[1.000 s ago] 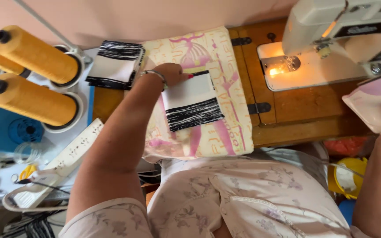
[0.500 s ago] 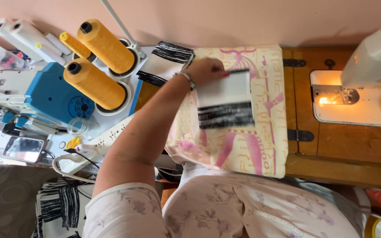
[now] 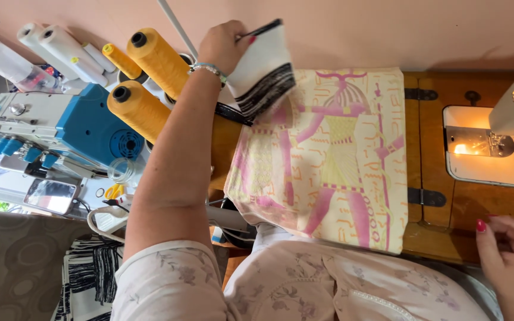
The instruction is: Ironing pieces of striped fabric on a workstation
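My left hand (image 3: 226,46) grips a small white fabric piece with black stripes (image 3: 264,74) and holds it lifted above the far left corner of a cream cloth with pink and yellow figures (image 3: 328,160). That cloth lies spread on the wooden sewing table (image 3: 432,142). My right hand (image 3: 510,252) rests at the table's near right edge, fingers loosely curled, holding nothing that I can see. A black-edged fabric bit (image 3: 230,113) peeks from under my left forearm.
Two large yellow thread cones (image 3: 156,59) (image 3: 138,110) stand on a blue and grey overlock machine (image 3: 66,128) at left, with white cones (image 3: 60,44) behind. A white sewing machine with its lamp lit (image 3: 495,142) sits at right. Striped fabric (image 3: 87,279) lies lower left.
My left hand lifted the striped piece off the patterned cloth and carried it up and left toward the thread cones. The view swung left, and my right hand came into view.
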